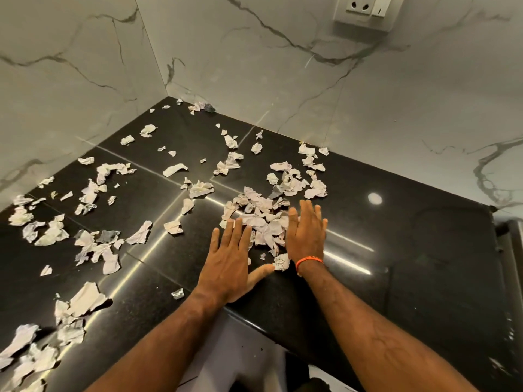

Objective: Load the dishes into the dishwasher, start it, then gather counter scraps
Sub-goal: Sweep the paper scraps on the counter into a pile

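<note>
Black polished countertop (410, 250) met marble-veined wall panels (254, 52) at a corner, with a socket plate (365, 9) above. Torn paper scraps (263, 219) lay scattered across it, thickest in a heap between the hands. Left hand (230, 258) and right hand (305, 230), the latter wearing an orange wrist thread (308, 261), lay flat with straight fingers, flanking that heap.

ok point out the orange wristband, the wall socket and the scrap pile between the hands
orange wristband (309, 261): head view, band's top on right wrist
wall socket (359, 6): head view, white faceplate
scrap pile (264, 222): head view, middle of heap
</note>
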### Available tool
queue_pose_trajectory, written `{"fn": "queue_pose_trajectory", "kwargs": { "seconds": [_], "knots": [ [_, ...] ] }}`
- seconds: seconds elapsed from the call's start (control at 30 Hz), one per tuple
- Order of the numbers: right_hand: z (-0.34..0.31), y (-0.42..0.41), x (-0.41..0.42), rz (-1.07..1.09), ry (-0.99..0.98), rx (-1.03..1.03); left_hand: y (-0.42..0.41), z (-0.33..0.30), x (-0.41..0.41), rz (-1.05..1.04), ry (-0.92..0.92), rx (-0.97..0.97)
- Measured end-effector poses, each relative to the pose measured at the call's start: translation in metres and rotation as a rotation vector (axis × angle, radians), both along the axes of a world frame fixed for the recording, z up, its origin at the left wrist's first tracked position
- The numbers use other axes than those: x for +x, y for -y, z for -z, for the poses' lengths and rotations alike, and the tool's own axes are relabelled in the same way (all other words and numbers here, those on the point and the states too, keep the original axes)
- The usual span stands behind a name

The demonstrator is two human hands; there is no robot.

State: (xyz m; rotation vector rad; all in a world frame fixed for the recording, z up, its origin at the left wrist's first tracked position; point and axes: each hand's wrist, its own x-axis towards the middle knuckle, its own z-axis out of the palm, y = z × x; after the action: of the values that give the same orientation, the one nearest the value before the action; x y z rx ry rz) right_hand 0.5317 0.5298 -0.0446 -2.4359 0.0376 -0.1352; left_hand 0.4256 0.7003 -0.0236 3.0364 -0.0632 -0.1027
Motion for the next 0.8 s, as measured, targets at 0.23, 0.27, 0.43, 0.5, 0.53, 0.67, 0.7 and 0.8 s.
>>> {"fn": "queue_pose_trajectory", "kwargs": {
  "seconds": [0.23,0.27,0.43,0.5,0.53,0.67,0.7,0.8],
  "knots": [
    [0.0,0.009,0.027,-0.138,0.111,0.091,0.027,0.008,0.021,0.114,0.007,0.032],
    [0.0,0.015,0.04,-0.058,0.121,0.081,0.031,0.009,0.032,0.107,0.011,0.029],
    [0.004,0.042,0.106,0.113,-0.075,-0.052,0.025,0.003,0.089,-0.066,0.034,0.009],
    [0.005,0.035,0.123,-0.021,-0.04,-0.077,0.014,0.0,0.111,-0.129,0.041,0.002],
    [0.007,0.029,0.129,-0.103,-0.014,-0.061,0.008,-0.002,0.121,-0.157,0.05,0.001],
    [0.008,0.024,0.156,-0.015,0.01,-0.012,-0.01,-0.011,0.152,-0.207,0.073,-0.025],
    [0.007,0.025,0.163,0.038,-0.026,-0.054,-0.012,-0.012,0.157,-0.193,0.079,-0.019],
    [0.008,0.018,0.18,-0.045,-0.034,-0.153,-0.008,-0.016,0.173,-0.136,0.054,-0.02]
  ]
}}
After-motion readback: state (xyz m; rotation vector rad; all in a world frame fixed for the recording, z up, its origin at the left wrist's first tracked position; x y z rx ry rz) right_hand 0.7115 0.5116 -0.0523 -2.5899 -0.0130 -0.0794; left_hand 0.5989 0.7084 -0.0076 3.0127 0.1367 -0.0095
